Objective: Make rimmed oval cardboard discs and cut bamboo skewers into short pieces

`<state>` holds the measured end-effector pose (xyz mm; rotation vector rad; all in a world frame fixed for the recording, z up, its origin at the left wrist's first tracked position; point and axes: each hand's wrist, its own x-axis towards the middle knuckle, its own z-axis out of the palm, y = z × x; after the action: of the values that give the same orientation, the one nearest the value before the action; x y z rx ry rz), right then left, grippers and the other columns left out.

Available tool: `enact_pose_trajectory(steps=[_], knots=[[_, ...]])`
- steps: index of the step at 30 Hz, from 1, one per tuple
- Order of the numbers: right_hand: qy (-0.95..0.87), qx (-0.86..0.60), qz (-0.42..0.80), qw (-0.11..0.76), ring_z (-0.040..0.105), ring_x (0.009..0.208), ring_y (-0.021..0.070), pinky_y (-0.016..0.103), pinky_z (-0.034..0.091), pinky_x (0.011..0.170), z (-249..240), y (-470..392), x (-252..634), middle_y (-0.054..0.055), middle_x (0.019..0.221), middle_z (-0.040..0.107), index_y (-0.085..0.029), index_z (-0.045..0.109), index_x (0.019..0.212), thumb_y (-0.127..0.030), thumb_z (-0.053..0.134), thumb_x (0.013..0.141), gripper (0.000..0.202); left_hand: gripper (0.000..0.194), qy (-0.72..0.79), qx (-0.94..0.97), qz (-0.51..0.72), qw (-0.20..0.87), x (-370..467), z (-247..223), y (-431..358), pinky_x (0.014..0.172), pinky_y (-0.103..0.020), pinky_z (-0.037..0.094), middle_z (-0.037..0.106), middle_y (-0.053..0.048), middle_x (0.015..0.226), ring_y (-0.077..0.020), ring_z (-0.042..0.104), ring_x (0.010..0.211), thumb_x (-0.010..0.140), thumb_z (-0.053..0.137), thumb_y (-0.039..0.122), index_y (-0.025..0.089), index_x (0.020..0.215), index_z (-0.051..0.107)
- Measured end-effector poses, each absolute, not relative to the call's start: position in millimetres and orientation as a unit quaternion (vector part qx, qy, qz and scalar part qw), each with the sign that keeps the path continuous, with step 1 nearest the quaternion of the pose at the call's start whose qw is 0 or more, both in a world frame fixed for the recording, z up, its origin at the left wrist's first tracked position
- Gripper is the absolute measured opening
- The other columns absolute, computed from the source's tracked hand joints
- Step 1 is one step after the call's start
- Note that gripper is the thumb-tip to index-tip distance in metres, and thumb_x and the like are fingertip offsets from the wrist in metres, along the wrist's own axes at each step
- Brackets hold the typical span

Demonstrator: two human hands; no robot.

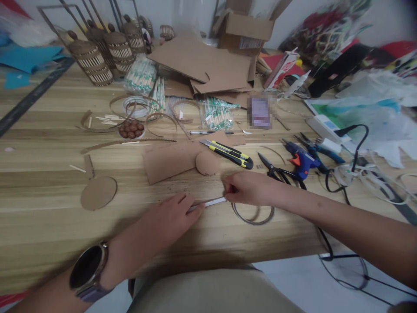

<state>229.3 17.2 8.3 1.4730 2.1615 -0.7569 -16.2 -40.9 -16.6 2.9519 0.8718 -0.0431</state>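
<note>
A narrow strip (215, 201) with a pale upper face runs between my two hands, just above the near part of the wooden table. My left hand (174, 215) grips its left end, the thumb lying along it. At the right end, the curled fingers of my right hand (244, 188) pinch it. Beneath the right wrist is a thin dark loop (254, 222); whether it joins the strip is hidden. A small cardboard disc (207, 163) and a yellow-and-black utility knife (228, 154) lie just beyond, on and beside a cardboard sheet (169, 161).
Scissors (269, 165), a blue glue gun (301, 161) and pliers (325, 152) lie right, among cables. At left is a larger cardboard disc (98, 193). Farther back are a bowl of brown balls (131, 129), bundled sticks (218, 114), cardboard pieces (208, 58) and bamboo lanterns (94, 63).
</note>
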Motion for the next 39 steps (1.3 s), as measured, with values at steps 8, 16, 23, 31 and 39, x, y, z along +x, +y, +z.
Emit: enact_pose_trajectory(steps=[8, 16, 23, 31, 39], knots=[[0.779, 0.531, -0.267, 0.202, 0.056, 0.063, 0.0147, 0.025, 0.029, 0.053, 7, 16, 229, 0.001, 0.070, 0.066, -0.020, 0.066, 0.078, -0.027, 0.060, 0.083, 0.011, 0.027, 0.274, 0.961, -0.028, 0.001, 0, -15, -37, 0.072, -0.032, 0.045, 0.065, -0.005, 0.095, -0.0233, 0.060, 0.088, 0.094, 0.052, 0.006, 0.019, 0.116, 0.059], [0.785, 0.521, -0.272, 0.196, 0.057, 0.064, 0.0159, 0.026, 0.031, 0.053, 5, 17, 230, 0.002, 0.072, 0.068, -0.019, 0.069, 0.079, -0.028, 0.061, 0.081, 0.012, 0.023, 0.237, 0.971, -0.030, -0.013, 33, -14, -28, 0.070, -0.034, 0.047, 0.065, -0.006, 0.094, -0.0230, 0.061, 0.085, 0.095, 0.047, 0.005, 0.014, 0.111, 0.060], [0.784, 0.475, -0.350, 0.194, 0.061, 0.067, 0.0150, 0.023, 0.036, 0.056, 13, 22, 233, 0.003, 0.073, 0.072, -0.017, 0.071, 0.078, -0.017, 0.052, 0.085, 0.020, 0.022, 0.233, 0.971, -0.043, -0.007, 36, -18, -26, 0.068, -0.031, 0.049, 0.066, -0.007, 0.091, -0.0223, 0.062, 0.082, 0.094, 0.050, 0.005, 0.014, 0.111, 0.060], [0.742, 0.464, -0.453, 0.169, 0.058, 0.057, 0.0120, 0.020, 0.037, 0.049, 9, 22, 223, 0.000, 0.067, 0.069, -0.017, 0.073, 0.088, -0.016, 0.050, 0.083, 0.023, 0.035, 0.255, 0.967, -0.019, -0.021, 4, -31, -40, 0.068, -0.032, 0.049, 0.065, -0.007, 0.093, -0.0228, 0.061, 0.084, 0.092, 0.051, 0.003, 0.013, 0.125, 0.054], [0.677, 0.488, -0.531, 0.148, 0.053, 0.050, 0.0099, 0.019, 0.041, 0.047, 10, 17, 226, -0.002, 0.065, 0.065, -0.017, 0.071, 0.090, -0.016, 0.053, 0.079, 0.022, 0.031, 0.260, 0.965, -0.015, 0.009, 2, -32, -43, 0.065, -0.031, 0.049, 0.066, -0.007, 0.096, -0.0228, 0.062, 0.084, 0.093, 0.053, 0.007, 0.017, 0.122, 0.056]])
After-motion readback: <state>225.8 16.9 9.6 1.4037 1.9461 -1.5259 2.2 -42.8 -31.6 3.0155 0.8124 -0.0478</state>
